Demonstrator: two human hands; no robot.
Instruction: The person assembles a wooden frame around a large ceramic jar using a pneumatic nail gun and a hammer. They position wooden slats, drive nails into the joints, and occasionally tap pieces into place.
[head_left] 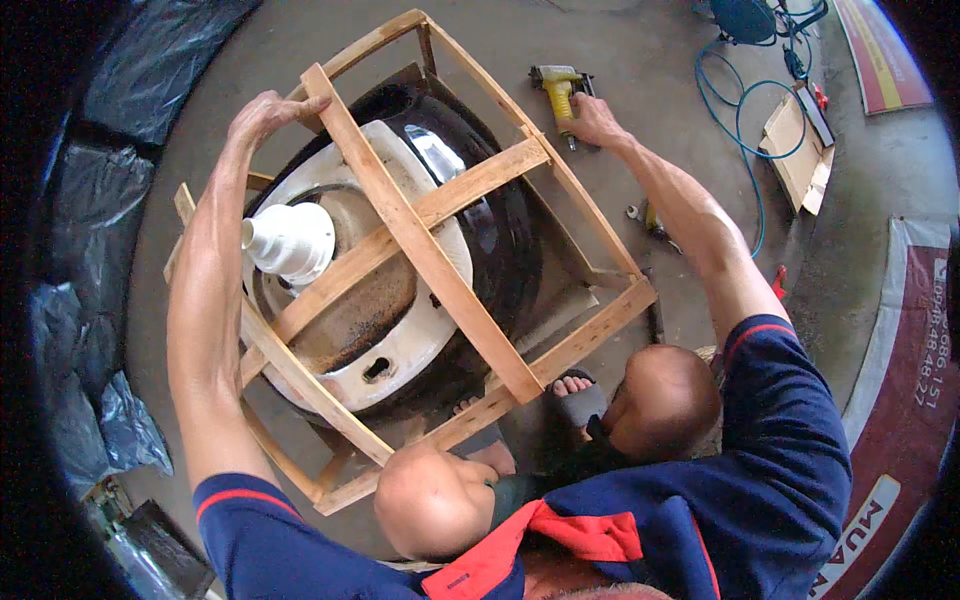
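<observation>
My left hand [265, 118] grips the upper end of a long wooden slat [390, 205], its fingers bent over the wood. This slat crosses another slat [480, 183] on top of a wooden crate frame [590, 220]. Inside the frame lies a glossy black and white ceramic fixture [430, 150], with its hollow, brown-stained underside facing up. A stepped white plastic pipe fitting [300, 240] stands out of it. To the right of the frame, my right hand [598, 124] closes on the handle of a yellow nail gun [560, 95] at floor level.
A second yellow tool [657, 222] lies right of the frame. Blue air hose [740, 130] loops past an opened cardboard box [797, 150]. Dark plastic sheeting [110, 220] lines the left side, and a maroon banner [905, 400] lies at right. My knees [430, 500] are close to the frame's near edge.
</observation>
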